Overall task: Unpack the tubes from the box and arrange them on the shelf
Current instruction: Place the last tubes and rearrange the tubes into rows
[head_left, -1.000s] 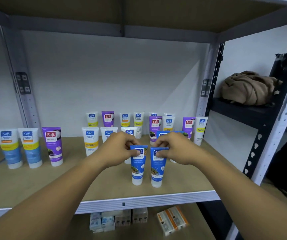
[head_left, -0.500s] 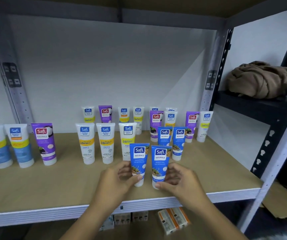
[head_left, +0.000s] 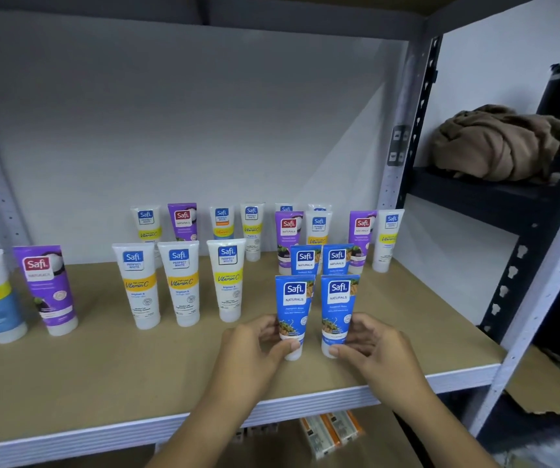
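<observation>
Tubes stood cap-down on the shelf (head_left: 69, 376) in loose rows sorted by colour, and the front pair seemed to be getting a final squaring-up. Left hand (head_left: 251, 352) gripped the base of the left blue tube (head_left: 294, 309), thumb across the white cap and fingers curled behind; right hand (head_left: 370, 349) held the right blue tube (head_left: 338, 307) the same way, mirror fashion. Holding low at the caps probably let each tube be nudged without tipping, since the narrow cap is all it stands on. The two stood just beside each other, apart by a thin gap, directly in front of a second blue pair (head_left: 321, 260), which suggested a block of like with like was being built forward from the back. Both front tubes were blue with a white logo panel reading "Safi Naturals", labels facing outward, bodies flaring toward the crimped top. To the left stood three white Vitamin C tubes (head_left: 179, 285); purple tubes (head_left: 288, 236) and more white ones lined the rear. No box was in view.
</observation>
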A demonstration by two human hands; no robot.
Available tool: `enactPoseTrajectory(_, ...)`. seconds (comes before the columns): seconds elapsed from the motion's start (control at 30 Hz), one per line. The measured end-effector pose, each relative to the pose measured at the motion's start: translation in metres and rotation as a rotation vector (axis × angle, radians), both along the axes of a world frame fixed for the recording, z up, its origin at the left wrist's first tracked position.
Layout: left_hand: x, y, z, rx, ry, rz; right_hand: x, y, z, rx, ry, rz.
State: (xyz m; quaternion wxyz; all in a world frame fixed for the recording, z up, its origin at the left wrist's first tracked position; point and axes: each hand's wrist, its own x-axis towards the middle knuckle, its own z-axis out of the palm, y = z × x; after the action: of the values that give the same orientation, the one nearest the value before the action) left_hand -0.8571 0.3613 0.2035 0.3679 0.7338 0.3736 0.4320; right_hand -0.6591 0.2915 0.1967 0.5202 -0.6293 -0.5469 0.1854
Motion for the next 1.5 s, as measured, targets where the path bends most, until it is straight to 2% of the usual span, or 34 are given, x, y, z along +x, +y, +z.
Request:
enactPoseTrajectory(0.43,0.038,0.012,-0.002,-0.031,-0.007,0.018,0.026,-0.003,-0.011,-0.013,0.034,-0.060)
enactPoseTrajectory(1.03,0.046,0.024,-0.002,0.039,0.017,0.071,0.022,-0.006,-0.011,0.021,0.028,-0.044)
enactPoseTrajectory(1.5,0.050,0.028,-0.006,-0.018,-0.013,0.113,0.022,-0.005,-0.013,0.029,0.010,-0.060)
